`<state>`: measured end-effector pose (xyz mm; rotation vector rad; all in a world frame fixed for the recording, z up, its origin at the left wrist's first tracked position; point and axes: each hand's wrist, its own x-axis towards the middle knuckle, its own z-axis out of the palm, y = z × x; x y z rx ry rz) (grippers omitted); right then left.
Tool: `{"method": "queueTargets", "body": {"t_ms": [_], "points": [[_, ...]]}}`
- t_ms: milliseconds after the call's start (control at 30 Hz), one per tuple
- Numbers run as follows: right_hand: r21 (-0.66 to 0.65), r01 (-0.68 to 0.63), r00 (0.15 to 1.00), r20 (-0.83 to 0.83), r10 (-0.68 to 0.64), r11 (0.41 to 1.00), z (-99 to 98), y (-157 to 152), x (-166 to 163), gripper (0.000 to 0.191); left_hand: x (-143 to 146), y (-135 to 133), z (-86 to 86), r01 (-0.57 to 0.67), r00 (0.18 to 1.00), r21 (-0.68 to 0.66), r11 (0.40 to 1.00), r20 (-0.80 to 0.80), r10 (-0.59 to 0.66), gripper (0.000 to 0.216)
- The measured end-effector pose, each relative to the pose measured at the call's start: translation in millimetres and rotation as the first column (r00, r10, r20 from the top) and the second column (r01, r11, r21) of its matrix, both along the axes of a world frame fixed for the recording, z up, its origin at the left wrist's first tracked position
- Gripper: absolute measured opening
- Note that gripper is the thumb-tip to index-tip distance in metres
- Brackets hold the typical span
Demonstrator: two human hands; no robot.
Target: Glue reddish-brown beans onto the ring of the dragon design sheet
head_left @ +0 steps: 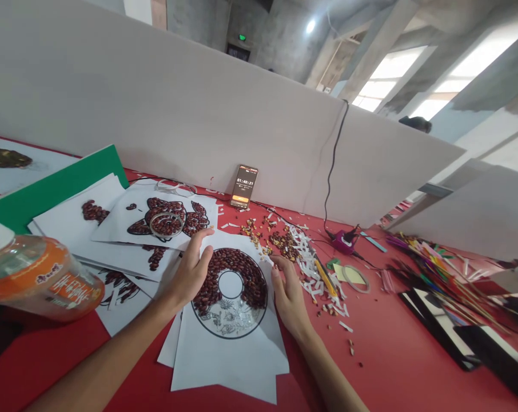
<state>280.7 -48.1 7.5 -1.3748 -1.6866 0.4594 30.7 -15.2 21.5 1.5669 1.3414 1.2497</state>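
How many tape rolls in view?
2 for sure: first roll on the flower seed picture, second roll on the red table, right of the right hand. A clear loop behind that picture may be a third.

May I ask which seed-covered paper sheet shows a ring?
The white paper sheet between left hand and right hand; the others, farther left, show flower shapes.

A phone (243, 186) is leaning against the white partition (156, 114) and is showing a timer reading 01:40:21 in light digits on its dark screen. The smaller lines beneath are coming out too small to read. An orange label (64, 286) is wrapping the plastic bottle (19, 257) at the left, its white characters too blurred to read. Far back, a green sign (242, 37) is glowing, its lettering illegible.
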Motion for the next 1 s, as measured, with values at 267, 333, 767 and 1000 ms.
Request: {"method": "queueTargets", "body": {"t_ms": [267,333,767,1000], "points": [[-0.008,-0.086,0.986,0.14,0.086,0.996,-1.7,16,5,0.035,2,-4,4.9,-0.016,0.983,0.076,0.997,-0.181,0.029,0.038],[-0.017,-0.168,0.969,0.183,0.169,0.986,1.4,19,3,0.038,1,-4,5.5,-0.013,0.979,0.042,0.999,-0.203,0.022,0.039],[-0.229,-0.329,0.932,-0.235,0.275,0.916,-9.5,97,-14,0.071,-7,10,-15.6,0.015,0.965,-0.112,0.994,-0.258,-0.043,0.039],[-0.169,-0.165,0.984,-0.096,0.15,0.972,-4.2,120,2,0.066,-4,6,-11.4,0.008,0.946,-0.108,0.994,-0.322,-0.043,0.041]]}}
